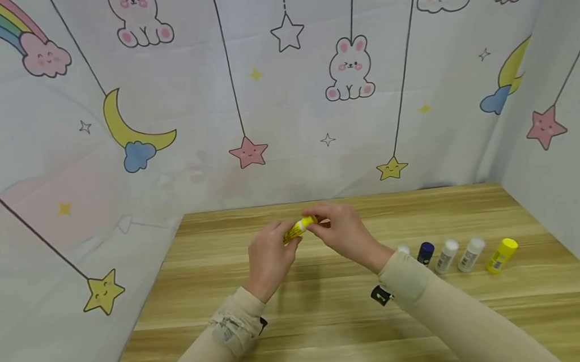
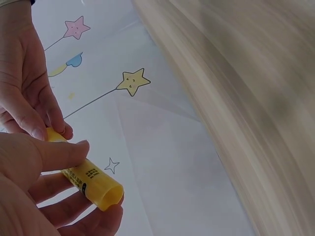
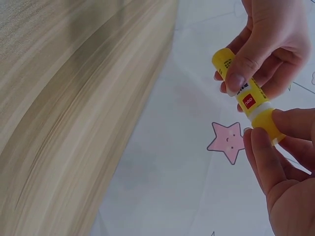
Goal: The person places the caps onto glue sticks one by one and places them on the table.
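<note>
Above the table's far half, both hands hold one yellow glue stick [image 3: 256,98] with a red label patch and dark print. My left hand [image 1: 271,256] grips its body, thumb on one side and fingers curled round the other. With thumb and fingertips, my right hand [image 1: 342,231] pinches the yellow cap [image 3: 267,125] at the other end. A white band shows between body and cap in the right wrist view. The stick is tilted, its cap end higher in the head view. In the left wrist view, the hollow-looking base end of the glue stick [image 2: 101,189] faces the camera.
On the right of the wooden table [image 1: 333,336] stand several sticks in a row: a dark blue one [image 1: 426,253], white ones [image 1: 446,257] and a yellow one [image 1: 502,255]. The right sleeve partly hides another white one. A patterned white curtain [image 1: 294,107] hangs behind.
</note>
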Available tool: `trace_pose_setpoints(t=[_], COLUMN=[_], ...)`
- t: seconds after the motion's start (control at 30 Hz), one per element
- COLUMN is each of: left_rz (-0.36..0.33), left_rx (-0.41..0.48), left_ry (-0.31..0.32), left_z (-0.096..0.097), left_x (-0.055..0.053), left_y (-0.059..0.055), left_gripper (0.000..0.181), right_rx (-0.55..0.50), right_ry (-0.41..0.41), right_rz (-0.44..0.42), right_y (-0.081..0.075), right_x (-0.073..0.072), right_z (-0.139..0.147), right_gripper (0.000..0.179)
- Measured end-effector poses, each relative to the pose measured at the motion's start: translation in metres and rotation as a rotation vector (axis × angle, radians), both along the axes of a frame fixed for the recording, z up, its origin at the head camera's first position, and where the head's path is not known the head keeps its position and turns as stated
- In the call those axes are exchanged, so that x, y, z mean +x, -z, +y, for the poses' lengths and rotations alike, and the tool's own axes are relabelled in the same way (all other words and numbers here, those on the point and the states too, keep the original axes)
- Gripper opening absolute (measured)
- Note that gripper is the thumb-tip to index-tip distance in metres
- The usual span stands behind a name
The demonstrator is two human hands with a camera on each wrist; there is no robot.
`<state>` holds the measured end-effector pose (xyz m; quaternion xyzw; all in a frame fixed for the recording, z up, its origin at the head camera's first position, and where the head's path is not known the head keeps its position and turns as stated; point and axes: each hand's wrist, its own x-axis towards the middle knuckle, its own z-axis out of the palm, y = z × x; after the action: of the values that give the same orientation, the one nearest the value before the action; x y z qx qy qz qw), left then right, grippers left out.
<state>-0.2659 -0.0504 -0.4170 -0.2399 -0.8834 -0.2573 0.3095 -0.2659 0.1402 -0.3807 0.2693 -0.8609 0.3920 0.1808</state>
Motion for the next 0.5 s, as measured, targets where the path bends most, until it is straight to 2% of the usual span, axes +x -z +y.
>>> trace_pose_setpoints(t=[0.5], left_rz=[0.009], left_rx=[-0.007], left_ry=[0.019], left_z=[-0.0018], left_x=[0.0012], left_y=[-0.0009], left_gripper=[0.035], right_rx=[0.021], right_ry=[-0.002], right_rz=[-0.021], right_y=[-0.0006], right_x=[0.0016], right_z=[-0.0030], right_gripper=[0.026])
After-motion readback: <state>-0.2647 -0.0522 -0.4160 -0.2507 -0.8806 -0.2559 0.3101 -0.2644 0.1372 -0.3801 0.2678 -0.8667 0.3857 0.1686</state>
